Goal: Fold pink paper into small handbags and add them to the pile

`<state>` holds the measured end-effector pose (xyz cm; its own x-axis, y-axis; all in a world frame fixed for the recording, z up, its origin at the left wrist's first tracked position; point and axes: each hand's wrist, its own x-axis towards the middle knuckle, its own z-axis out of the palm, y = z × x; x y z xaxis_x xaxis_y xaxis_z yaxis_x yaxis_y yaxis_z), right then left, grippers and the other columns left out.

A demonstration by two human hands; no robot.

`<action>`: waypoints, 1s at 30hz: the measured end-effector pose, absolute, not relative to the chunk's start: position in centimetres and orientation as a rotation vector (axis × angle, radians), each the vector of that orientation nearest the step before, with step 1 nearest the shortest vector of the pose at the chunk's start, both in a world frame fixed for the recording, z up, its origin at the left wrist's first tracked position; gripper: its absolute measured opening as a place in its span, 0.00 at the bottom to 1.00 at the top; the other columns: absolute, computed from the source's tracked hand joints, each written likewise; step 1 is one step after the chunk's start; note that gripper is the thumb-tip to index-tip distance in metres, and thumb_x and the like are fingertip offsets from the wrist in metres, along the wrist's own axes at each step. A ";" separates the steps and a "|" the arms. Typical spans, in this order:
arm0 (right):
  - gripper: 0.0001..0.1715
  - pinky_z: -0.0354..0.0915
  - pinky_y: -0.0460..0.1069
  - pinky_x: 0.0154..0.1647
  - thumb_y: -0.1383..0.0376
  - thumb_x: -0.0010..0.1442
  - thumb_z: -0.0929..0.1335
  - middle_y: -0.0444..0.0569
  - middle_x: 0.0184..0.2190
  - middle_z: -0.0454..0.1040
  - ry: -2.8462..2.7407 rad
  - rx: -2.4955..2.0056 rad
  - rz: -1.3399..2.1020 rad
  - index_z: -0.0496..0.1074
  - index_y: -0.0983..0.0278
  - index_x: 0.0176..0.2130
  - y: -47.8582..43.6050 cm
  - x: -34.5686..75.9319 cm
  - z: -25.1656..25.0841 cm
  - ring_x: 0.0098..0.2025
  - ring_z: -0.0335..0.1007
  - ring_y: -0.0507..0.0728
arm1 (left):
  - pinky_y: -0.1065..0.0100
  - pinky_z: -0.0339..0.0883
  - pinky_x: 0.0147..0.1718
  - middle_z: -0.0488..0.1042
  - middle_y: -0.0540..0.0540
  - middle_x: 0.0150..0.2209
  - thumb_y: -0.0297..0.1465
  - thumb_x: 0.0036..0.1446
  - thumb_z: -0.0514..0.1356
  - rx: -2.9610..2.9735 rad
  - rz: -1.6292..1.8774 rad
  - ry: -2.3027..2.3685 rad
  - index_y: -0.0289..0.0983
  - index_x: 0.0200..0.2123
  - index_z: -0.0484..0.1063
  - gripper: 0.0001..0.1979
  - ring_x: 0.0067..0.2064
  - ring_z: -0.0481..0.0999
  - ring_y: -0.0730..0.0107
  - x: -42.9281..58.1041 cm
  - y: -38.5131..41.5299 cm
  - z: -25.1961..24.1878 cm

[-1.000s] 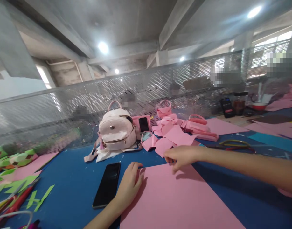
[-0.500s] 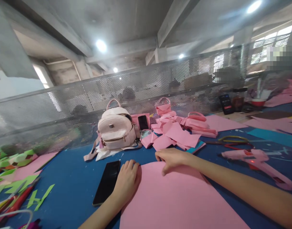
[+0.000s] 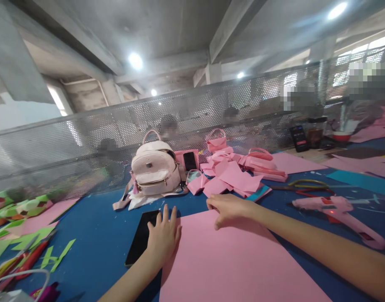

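Note:
A large pink sheet [image 3: 224, 260] lies on the blue table in front of me. My left hand [image 3: 164, 235] rests at its left edge with the fingers spread, partly over a black phone [image 3: 139, 239]. At the far edge of the sheet is my right hand [image 3: 227, 209], its fingers curled down and the thumb on the pink surface. Whether those fingers pinch the edge is hard to see. Just beyond them sits a heap of cut pink pieces [image 3: 227, 176].
A pale pink backpack [image 3: 154, 170] stands behind the phone. To the right lie a pink glue gun [image 3: 340, 212] and yellow-handled scissors [image 3: 308, 184]. Red-handled scissors [image 3: 32, 260] and green scraps [image 3: 62, 256] are at left. A perforated metal screen [image 3: 192, 113] runs along the back.
My left hand has spread its fingers and shifted slightly left, over the phone. The sheet's far edge looks straighter and flatter. My right hand has barely moved.

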<state>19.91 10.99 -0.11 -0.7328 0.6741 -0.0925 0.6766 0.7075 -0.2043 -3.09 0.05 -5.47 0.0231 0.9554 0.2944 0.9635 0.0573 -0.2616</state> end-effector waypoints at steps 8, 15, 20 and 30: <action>0.25 0.49 0.47 0.27 0.54 0.44 0.74 0.47 0.39 0.69 2.942 1.110 -0.386 0.66 0.60 0.39 10.9 19.7 -0.2 0.38 0.67 0.61 | 0.33 0.46 0.59 0.64 0.32 0.62 0.21 0.58 0.51 -2.167 -0.219 -1.660 0.34 0.60 0.63 0.25 0.60 0.66 0.47 -2.9 -0.1 -4.9; 0.20 0.52 0.46 0.29 0.54 0.44 0.74 0.47 0.38 0.67 2.976 1.064 -0.461 0.69 0.62 0.34 10.1 19.3 0.4 0.38 0.66 0.58 | 0.35 0.42 0.62 0.67 0.37 0.58 0.18 0.56 0.48 -2.469 -0.344 -1.578 0.36 0.55 0.63 0.24 0.61 0.64 0.56 -1.5 -1.0 -4.5; 0.10 0.51 0.46 0.25 0.59 0.45 0.73 0.44 0.29 0.73 2.891 1.054 -0.637 0.74 0.63 0.26 10.0 19.7 0.2 0.31 0.68 0.55 | 0.37 0.48 0.61 0.69 0.42 0.57 0.22 0.62 0.47 -2.560 -0.434 -1.573 0.41 0.56 0.62 0.20 0.57 0.68 0.58 -1.3 -1.2 -4.2; 0.06 0.54 0.45 0.24 0.66 0.45 0.70 0.44 0.26 0.77 2.831 1.016 -0.871 0.78 0.63 0.27 10.0 20.0 -0.2 0.29 0.71 0.55 | 0.42 0.50 0.61 0.70 0.43 0.55 0.23 0.63 0.47 -2.617 -0.526 -1.590 0.42 0.53 0.64 0.17 0.55 0.69 0.60 -1.7 -1.2 -4.7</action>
<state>19.97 10.00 -0.20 -0.7896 0.5836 -0.1896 0.5893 0.6349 -0.4997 -1.66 -1.18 -4.68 0.4188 0.8560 0.3031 0.8678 -0.4756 0.1441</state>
